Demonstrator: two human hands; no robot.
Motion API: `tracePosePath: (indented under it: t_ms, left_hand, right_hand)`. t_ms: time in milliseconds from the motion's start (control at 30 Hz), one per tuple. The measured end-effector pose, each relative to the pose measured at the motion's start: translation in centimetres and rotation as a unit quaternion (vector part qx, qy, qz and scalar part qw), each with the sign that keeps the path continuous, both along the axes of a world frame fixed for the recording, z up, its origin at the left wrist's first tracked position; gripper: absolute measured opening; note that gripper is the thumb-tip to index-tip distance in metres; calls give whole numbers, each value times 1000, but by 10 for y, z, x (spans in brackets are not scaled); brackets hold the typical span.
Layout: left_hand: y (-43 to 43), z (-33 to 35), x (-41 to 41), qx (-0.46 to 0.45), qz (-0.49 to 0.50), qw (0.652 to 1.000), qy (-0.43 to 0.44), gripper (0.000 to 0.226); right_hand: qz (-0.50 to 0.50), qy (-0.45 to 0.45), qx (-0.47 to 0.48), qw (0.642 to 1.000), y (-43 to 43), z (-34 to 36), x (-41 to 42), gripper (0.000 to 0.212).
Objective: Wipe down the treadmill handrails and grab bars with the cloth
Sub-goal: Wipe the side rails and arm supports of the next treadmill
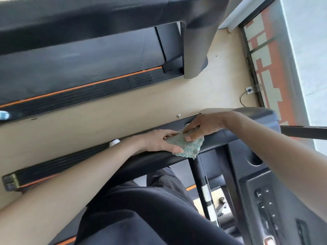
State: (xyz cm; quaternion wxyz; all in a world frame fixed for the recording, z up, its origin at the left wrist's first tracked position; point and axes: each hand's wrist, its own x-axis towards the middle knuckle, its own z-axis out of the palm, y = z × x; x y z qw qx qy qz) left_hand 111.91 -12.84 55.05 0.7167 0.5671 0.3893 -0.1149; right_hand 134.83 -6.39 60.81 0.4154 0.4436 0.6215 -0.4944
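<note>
A small green-blue cloth [187,146] lies draped over the black padded handrail [217,140] of the treadmill I stand on. My left hand [159,141] grips the cloth's left end, thumb underneath and fingers over the rail. From the right, my right hand [203,125] holds the cloth's upper right part, with its thumb pressed on top and its fingers curled over the rail's far side. The two hands nearly touch. The view is tilted sideways.
The console [269,204] with buttons and a cup holder sits at the lower right. A second treadmill [85,68] stands across a strip of beige floor [123,110]. A wall socket with a cable [248,90] and a glass wall [265,59] are at the right.
</note>
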Motion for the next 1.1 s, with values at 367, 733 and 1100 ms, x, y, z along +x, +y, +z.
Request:
tracePosePath:
  t_ms: [367, 733, 1100]
  left_hand:
    - [-57, 33, -126, 139, -70, 976, 151, 101]
    - [-120, 50, -265, 161, -24, 954, 250, 99]
    - [-187, 30, -351, 142, 232, 946, 173, 99]
  right_hand:
    - [28, 71, 26, 997, -50, 2, -122, 83]
    - [47, 140, 46, 988, -99, -2, -267, 78]
    - [126, 163, 96, 974, -132, -4, -361, 82]
